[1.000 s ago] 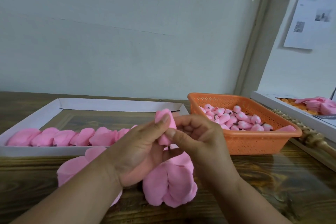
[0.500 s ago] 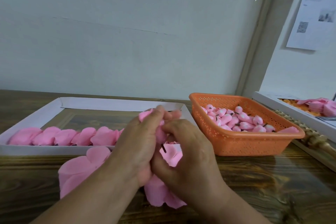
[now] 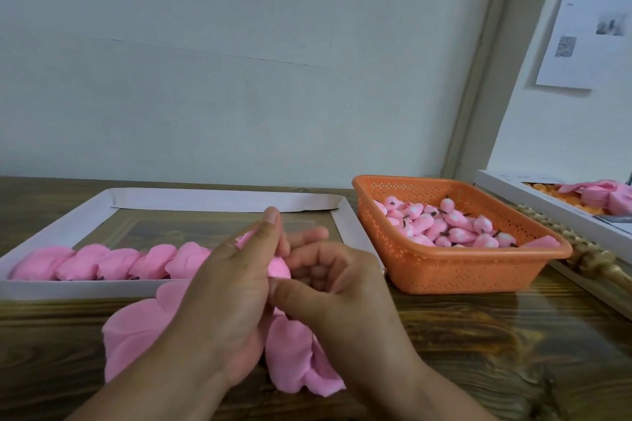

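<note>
Fingers [image 3: 272, 225] of the left hand [image 3: 229, 290] curl round a small pink flower piece [image 3: 279, 268], which is held just above the near middle of the table [image 3: 496, 352]. Only a rounded bit of it shows, wedged between the left hand and the right hand [image 3: 345, 304]; a pink edge also peeks out beside the raised left forefinger. The right thumb presses against its near side and the other right fingers are bent in close behind it, so both hands pinch the same piece. Beneath the wrists, loose pink petals [image 3: 290, 355] lie flat on the wood, spreading to the left and toward the near edge. Beyond the hands a white tray [image 3: 68, 289] holds a row of pink flowers [image 3: 113, 261] along its near wall. To the right stands an orange basket [image 3: 461, 270] filled with pink buds [image 3: 455, 225] that have dark stems. Farther right, a second white tray [image 3: 547, 205] holds more pink pieces, partly cut off by the frame.
</note>
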The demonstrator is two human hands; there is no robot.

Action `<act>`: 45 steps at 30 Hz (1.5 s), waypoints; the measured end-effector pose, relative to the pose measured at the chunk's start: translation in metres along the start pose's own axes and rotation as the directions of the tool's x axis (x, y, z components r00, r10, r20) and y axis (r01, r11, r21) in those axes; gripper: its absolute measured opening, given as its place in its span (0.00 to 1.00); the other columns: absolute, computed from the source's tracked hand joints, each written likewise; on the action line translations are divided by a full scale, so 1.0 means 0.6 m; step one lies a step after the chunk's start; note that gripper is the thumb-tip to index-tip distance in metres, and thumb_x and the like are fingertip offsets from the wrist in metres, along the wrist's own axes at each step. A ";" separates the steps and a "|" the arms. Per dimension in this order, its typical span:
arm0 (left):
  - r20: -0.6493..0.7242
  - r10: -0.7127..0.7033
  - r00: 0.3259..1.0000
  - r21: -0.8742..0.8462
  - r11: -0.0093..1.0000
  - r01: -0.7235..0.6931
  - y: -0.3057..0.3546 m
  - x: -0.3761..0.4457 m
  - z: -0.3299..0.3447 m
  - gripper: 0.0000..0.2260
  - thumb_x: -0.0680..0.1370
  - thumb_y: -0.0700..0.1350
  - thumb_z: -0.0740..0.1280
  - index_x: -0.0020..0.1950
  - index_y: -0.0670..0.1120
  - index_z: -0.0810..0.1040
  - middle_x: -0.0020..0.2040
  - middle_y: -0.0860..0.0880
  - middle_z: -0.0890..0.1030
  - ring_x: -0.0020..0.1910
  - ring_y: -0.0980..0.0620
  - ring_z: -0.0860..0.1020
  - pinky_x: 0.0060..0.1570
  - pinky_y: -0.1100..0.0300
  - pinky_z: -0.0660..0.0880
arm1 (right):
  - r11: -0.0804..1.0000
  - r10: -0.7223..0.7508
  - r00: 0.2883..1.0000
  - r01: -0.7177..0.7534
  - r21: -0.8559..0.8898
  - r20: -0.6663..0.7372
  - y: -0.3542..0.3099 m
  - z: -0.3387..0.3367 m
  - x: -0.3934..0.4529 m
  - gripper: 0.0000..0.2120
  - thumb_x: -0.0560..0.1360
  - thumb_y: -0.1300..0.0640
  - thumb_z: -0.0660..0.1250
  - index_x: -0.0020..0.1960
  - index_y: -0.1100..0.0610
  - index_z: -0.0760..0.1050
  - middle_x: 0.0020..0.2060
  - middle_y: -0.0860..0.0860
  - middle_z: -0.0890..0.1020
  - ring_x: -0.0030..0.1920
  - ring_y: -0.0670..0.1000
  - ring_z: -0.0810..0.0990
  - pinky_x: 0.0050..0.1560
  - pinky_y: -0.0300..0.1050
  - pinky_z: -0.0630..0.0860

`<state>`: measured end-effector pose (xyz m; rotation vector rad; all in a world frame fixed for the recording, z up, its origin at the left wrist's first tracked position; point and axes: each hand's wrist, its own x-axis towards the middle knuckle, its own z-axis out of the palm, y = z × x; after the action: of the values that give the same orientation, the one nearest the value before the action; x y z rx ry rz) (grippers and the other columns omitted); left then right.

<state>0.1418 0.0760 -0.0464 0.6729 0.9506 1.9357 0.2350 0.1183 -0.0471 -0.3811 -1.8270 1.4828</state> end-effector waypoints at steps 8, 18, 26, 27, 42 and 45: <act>-0.169 0.056 0.984 0.326 0.945 0.002 0.007 0.103 0.003 0.20 0.82 0.55 0.55 0.34 0.45 0.66 0.32 0.44 0.83 0.43 0.42 0.81 0.51 0.47 0.71 | 0.873 -0.338 0.722 0.000 -0.488 -0.604 -0.012 -0.160 0.050 0.02 0.70 0.60 0.71 0.39 0.56 0.80 0.31 0.49 0.81 0.31 0.42 0.76 0.33 0.33 0.73; 0.008 0.020 1.000 0.891 0.454 -0.016 -0.045 0.202 0.060 0.25 0.83 0.55 0.49 0.32 0.44 0.71 0.21 0.51 0.72 0.25 0.54 0.71 0.30 0.62 0.65 | 0.594 -0.573 0.609 -0.153 -0.790 -0.549 0.020 -0.200 0.058 0.07 0.72 0.58 0.68 0.49 0.58 0.78 0.40 0.51 0.79 0.40 0.51 0.76 0.40 0.43 0.67; 0.137 0.021 0.990 0.985 0.105 -0.138 -0.094 0.256 0.083 0.22 0.82 0.55 0.54 0.33 0.44 0.70 0.38 0.43 0.79 0.47 0.43 0.78 0.47 0.55 0.71 | 0.456 -0.651 0.594 -0.190 -0.869 -0.472 0.018 -0.211 0.056 0.08 0.73 0.60 0.68 0.50 0.62 0.78 0.43 0.56 0.81 0.42 0.56 0.77 0.40 0.45 0.68; 0.135 0.023 0.991 0.987 0.081 -0.137 -0.100 0.264 0.083 0.21 0.81 0.55 0.54 0.34 0.44 0.70 0.40 0.43 0.79 0.48 0.43 0.78 0.45 0.56 0.70 | 0.440 -0.659 0.594 -0.191 -0.877 -0.460 0.019 -0.211 0.057 0.08 0.73 0.60 0.68 0.50 0.62 0.78 0.42 0.56 0.81 0.42 0.56 0.77 0.40 0.45 0.68; 0.209 -0.144 0.967 0.935 -0.259 -0.241 -0.139 0.270 0.091 0.19 0.72 0.34 0.69 0.61 0.45 0.73 0.60 0.46 0.77 0.60 0.43 0.75 0.48 0.53 0.69 | 0.380 -0.689 0.597 -0.186 -0.906 -0.412 0.022 -0.213 0.059 0.07 0.72 0.61 0.69 0.47 0.64 0.79 0.41 0.58 0.82 0.41 0.58 0.78 0.41 0.54 0.75; 0.196 -0.213 0.957 0.895 -0.361 -0.264 -0.149 0.279 0.088 0.12 0.74 0.40 0.70 0.56 0.44 0.75 0.52 0.45 0.77 0.58 0.44 0.77 0.43 0.56 0.71 | 0.369 -0.691 0.601 -0.184 -0.911 -0.402 0.022 -0.211 0.057 0.06 0.72 0.61 0.69 0.47 0.64 0.79 0.40 0.59 0.82 0.40 0.58 0.78 0.42 0.57 0.76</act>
<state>0.1400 0.2715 -0.0744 1.8906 2.3743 0.2467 0.2971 0.2343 -0.0399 -0.9712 -1.6220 -0.2119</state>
